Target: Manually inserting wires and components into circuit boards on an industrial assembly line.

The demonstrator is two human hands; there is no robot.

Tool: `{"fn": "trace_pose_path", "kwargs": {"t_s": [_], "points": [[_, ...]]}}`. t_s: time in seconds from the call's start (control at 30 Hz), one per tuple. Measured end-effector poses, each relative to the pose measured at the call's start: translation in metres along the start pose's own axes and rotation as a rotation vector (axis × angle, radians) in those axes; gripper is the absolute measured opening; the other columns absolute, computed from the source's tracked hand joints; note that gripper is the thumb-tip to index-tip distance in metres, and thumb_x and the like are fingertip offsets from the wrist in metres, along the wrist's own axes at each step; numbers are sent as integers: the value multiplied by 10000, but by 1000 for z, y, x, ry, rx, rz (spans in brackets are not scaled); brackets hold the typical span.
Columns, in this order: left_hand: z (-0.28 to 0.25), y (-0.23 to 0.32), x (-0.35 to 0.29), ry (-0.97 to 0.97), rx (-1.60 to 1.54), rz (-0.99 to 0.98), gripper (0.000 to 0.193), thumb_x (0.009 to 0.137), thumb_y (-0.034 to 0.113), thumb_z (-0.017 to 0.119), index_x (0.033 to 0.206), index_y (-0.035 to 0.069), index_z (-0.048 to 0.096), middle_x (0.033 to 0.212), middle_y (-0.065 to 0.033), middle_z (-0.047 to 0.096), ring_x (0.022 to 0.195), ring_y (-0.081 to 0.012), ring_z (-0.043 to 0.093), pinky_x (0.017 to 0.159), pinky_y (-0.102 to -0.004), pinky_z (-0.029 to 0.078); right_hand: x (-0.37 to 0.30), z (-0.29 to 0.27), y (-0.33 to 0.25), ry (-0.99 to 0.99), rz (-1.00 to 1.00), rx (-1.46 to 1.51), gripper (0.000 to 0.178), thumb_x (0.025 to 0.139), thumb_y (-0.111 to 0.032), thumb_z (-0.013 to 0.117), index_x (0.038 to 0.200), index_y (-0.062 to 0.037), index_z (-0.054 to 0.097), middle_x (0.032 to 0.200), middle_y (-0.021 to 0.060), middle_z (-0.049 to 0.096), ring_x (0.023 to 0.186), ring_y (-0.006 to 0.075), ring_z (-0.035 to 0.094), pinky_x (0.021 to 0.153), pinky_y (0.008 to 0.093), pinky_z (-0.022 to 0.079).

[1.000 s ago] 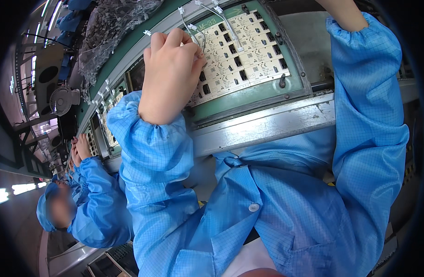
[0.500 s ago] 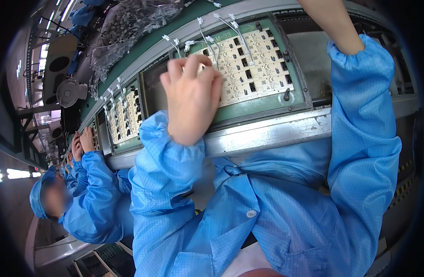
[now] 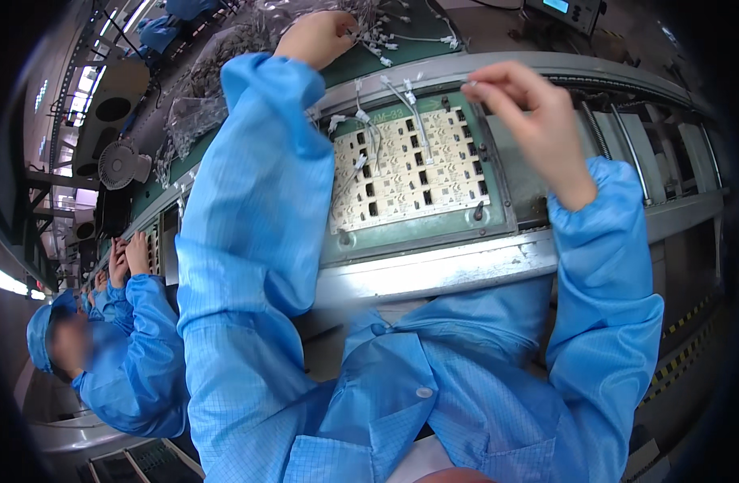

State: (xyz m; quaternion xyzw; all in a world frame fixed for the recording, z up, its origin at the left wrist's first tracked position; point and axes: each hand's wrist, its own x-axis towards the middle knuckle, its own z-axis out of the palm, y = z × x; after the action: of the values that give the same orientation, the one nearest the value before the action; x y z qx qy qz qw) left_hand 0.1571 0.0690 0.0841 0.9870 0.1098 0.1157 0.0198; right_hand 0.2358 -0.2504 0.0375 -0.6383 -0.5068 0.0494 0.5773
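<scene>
A panel of cream circuit boards with black parts sits in a green fixture frame in front of me. Several white connector cables stand up from the panel or lie across its far edge. Beyond the frame, my left hand reaches into a loose pile of white cables; its fingers are pinched together at a white cable end. Over the frame's far right corner is my right hand, thumb and forefinger pinched on a tiny whitish piece, too small to name.
A metal rail runs along the near side. At far left lie clear plastic bags of cables, near a fan. A co-worker in blue sits to my left. A device with a lit screen stands far right.
My left hand has left the board panel and moved away from me to the cable pile. My right hand has come back from the far right edge to above the frame's corner.
</scene>
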Motion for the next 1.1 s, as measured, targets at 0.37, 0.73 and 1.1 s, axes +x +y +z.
{"fn": "trace_pose_path", "kwargs": {"t_s": [0.37, 0.73, 1.1], "points": [[45, -13, 52, 40, 211, 18, 266, 839, 230, 653, 1102, 208, 681, 1080, -94, 707, 1011, -359, 670, 853, -480, 531, -3, 0, 0, 47, -104, -79, 114, 952, 9, 618, 1046, 52, 665, 967, 101, 734, 950, 177, 727, 841, 274, 561], [53, 9, 64, 1, -66, 88, 223, 798, 199, 665, 983, 96, 738, 923, -135, 739, 891, -339, 706, 801, -442, 555, -10, 25, 6, -88, -28, -133, 94, 914, -21, 668, 995, 24, 674, 928, 103, 741, 903, 208, 723, 802, 295, 552], [-23, 48, -23, 117, -1074, -88, 190, 948, 96, 635, 1094, 15, 725, 958, -70, 736, 853, -105, 663, 760, -232, 501, -35, 36, -2, -309, -115, -401, 101, 781, -65, 752, 851, -35, 687, 880, 40, 553, 878, 214, 531, 789, 341, 405]]}}
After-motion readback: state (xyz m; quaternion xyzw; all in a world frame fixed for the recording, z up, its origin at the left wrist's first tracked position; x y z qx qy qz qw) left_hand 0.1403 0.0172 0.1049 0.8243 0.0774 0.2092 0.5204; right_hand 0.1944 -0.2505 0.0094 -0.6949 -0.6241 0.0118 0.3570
